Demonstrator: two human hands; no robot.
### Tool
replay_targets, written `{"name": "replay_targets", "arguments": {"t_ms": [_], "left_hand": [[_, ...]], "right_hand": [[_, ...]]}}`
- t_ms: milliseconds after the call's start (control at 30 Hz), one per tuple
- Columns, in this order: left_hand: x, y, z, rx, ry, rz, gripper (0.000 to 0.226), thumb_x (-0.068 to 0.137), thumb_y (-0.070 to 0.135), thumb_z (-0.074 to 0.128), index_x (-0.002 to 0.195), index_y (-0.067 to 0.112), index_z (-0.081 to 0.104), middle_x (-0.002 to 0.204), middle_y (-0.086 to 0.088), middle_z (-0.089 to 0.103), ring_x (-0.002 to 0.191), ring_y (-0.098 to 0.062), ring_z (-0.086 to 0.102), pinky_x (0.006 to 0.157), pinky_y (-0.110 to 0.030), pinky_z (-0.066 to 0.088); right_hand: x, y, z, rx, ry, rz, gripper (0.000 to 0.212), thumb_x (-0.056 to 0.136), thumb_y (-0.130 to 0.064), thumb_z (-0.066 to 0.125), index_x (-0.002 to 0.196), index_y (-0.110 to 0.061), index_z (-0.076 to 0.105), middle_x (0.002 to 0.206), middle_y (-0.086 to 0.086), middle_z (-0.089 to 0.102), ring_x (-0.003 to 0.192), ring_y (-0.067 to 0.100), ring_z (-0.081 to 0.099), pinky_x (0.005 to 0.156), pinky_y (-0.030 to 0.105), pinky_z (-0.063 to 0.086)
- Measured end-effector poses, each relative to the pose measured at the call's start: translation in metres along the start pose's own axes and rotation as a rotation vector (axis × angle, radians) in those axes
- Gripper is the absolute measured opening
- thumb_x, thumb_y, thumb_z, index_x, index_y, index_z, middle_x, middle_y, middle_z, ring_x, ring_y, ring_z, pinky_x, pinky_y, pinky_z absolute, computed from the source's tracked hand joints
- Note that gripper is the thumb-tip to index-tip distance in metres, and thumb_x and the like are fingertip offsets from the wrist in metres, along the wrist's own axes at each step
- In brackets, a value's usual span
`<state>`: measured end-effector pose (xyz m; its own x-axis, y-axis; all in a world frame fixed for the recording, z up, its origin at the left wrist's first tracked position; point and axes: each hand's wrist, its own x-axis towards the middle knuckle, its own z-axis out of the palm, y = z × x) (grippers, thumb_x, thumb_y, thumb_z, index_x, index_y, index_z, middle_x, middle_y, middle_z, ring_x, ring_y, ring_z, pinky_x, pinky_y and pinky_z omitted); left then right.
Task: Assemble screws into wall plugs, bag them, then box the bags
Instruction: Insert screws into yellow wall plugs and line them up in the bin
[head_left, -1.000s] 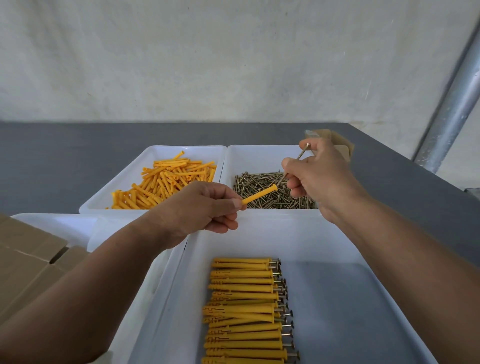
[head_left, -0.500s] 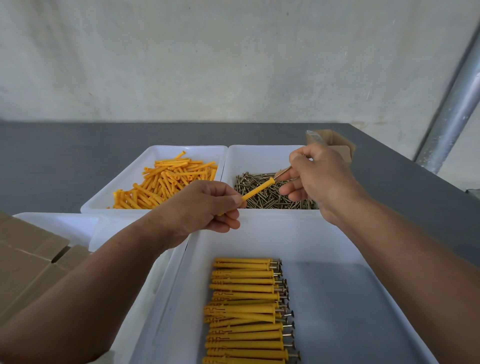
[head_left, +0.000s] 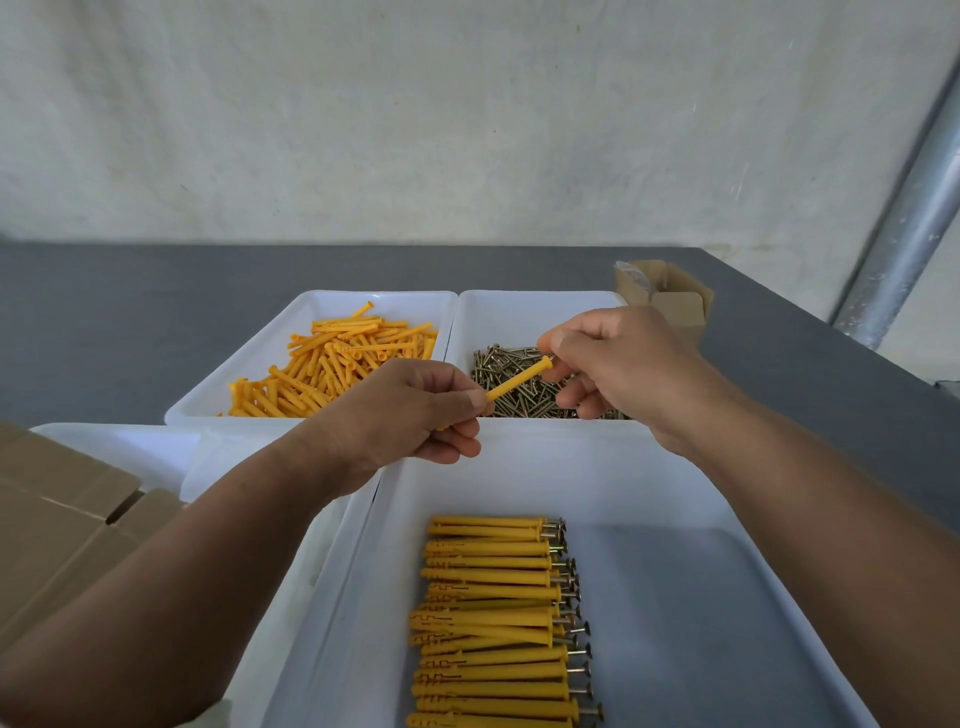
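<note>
My left hand pinches the near end of a yellow wall plug that points up and to the right. My right hand holds the head of a screw at the plug's far end; the screw's shaft is almost wholly inside the plug. Both hands hover over the seam between the far trays and the near tray. The far left tray holds loose yellow plugs. A pile of loose screws lies in the far right tray. The near tray holds a neat stack of assembled plugs.
Flattened cardboard lies at the near left, partly over another white tray. A small open cardboard box stands behind my right hand. The grey table ends at a white wall, and a metal pole slants at the right.
My right hand has dropped toward the plug and driven the screw in. A second ago the shaft stood exposed above the plug; now only its head end shows at my fingertips.
</note>
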<state>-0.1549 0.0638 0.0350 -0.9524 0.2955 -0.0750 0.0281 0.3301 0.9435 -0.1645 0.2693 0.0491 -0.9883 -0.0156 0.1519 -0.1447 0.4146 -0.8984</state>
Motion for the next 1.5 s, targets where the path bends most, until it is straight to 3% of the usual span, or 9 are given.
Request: {"name": "replay_targets", "arguments": {"t_ms": [333,533,633,800,900,1000,1233,1367,1500], "left_hand": [[0.002,-0.003,0.000,0.052,-0.005,0.012,0.013,0.093,0.016,0.062,0.091,0.009,0.072,0.072,0.000,0.070,0.073,-0.014,0.071,0.063,-0.021,0.056],[0.004,-0.006,-0.001,0.143,-0.002,0.054,0.012,0.091,0.019,0.065,0.085,0.014,0.074,0.074,-0.001,0.073,0.074,-0.013,0.071,0.065,-0.021,0.055],[0.008,-0.009,-0.003,0.129,0.134,0.106,0.012,0.088,0.021,0.067,0.081,0.014,0.073,0.071,-0.002,0.072,0.070,-0.010,0.068,0.065,-0.020,0.056],[0.015,-0.018,-0.014,0.276,0.442,0.131,0.014,0.086,0.023,0.068,0.073,0.023,0.071,0.064,0.007,0.069,0.065,-0.007,0.062,0.070,-0.028,0.053],[0.018,-0.024,-0.019,0.451,0.578,0.120,0.015,0.086,0.026,0.067,0.071,0.026,0.069,0.058,0.016,0.062,0.058,0.004,0.055,0.057,-0.020,0.038],[0.020,-0.030,-0.024,0.602,0.635,0.085,0.014,0.088,0.028,0.064,0.075,0.025,0.069,0.063,0.015,0.060,0.061,0.001,0.052,0.052,-0.019,0.032],[0.027,-0.049,-0.036,0.887,0.604,-0.041,0.034,0.093,0.046,0.051,0.075,0.021,0.064,0.070,0.006,0.057,0.072,-0.015,0.050,0.056,-0.027,0.032],[0.030,-0.054,-0.038,0.986,0.470,-0.152,0.053,0.096,0.060,0.034,0.078,0.021,0.064,0.074,0.005,0.053,0.085,-0.022,0.052,0.074,-0.034,0.040],[0.031,-0.056,-0.040,1.049,0.385,-0.194,0.069,0.093,0.069,0.020,0.090,0.022,0.070,0.095,-0.002,0.065,0.088,-0.021,0.051,0.078,-0.036,0.041]], "right_hand": [[-0.009,-0.008,-0.012,-0.504,-0.216,-0.164,0.016,0.094,-0.043,0.055,0.091,-0.033,0.067,0.078,-0.006,0.070,0.063,0.004,0.069,0.063,0.030,0.061],[-0.012,-0.008,-0.018,-0.663,-0.435,-0.087,0.009,0.095,-0.035,0.060,0.087,-0.034,0.064,0.075,-0.007,0.071,0.061,0.006,0.070,0.059,0.024,0.059],[-0.014,-0.008,-0.016,-0.679,-0.508,-0.041,0.011,0.097,-0.033,0.059,0.087,-0.032,0.064,0.073,-0.005,0.072,0.057,0.008,0.070,0.051,0.018,0.054],[-0.017,-0.001,-0.003,-0.765,-0.624,0.031,0.010,0.098,-0.031,0.056,0.096,-0.025,0.064,0.075,0.000,0.073,0.057,0.015,0.071,0.050,0.021,0.055],[-0.020,0.003,0.010,-0.821,-0.692,0.048,0.014,0.100,-0.030,0.053,0.102,-0.021,0.064,0.080,0.004,0.073,0.058,0.017,0.071,0.054,0.025,0.057],[-0.022,0.007,0.019,-0.849,-0.722,0.046,0.018,0.100,-0.025,0.049,0.104,-0.016,0.063,0.083,0.009,0.074,0.054,0.018,0.067,0.057,0.027,0.058],[-0.023,0.015,0.032,-0.922,-0.742,0.026,0.019,0.100,-0.028,0.047,0.101,-0.016,0.062,0.081,0.011,0.075,0.056,0.021,0.067,0.058,0.029,0.058],[-0.023,0.019,0.035,-0.957,-0.745,0.008,0.019,0.100,-0.027,0.047,0.097,-0.015,0.062,0.081,0.012,0.075,0.058,0.022,0.069,0.055,0.027,0.057],[-0.024,0.017,0.034,-0.958,-0.747,0.006,0.022,0.099,-0.031,0.051,0.098,-0.014,0.064,0.079,0.010,0.074,0.059,0.023,0.070,0.057,0.028,0.059]]}}
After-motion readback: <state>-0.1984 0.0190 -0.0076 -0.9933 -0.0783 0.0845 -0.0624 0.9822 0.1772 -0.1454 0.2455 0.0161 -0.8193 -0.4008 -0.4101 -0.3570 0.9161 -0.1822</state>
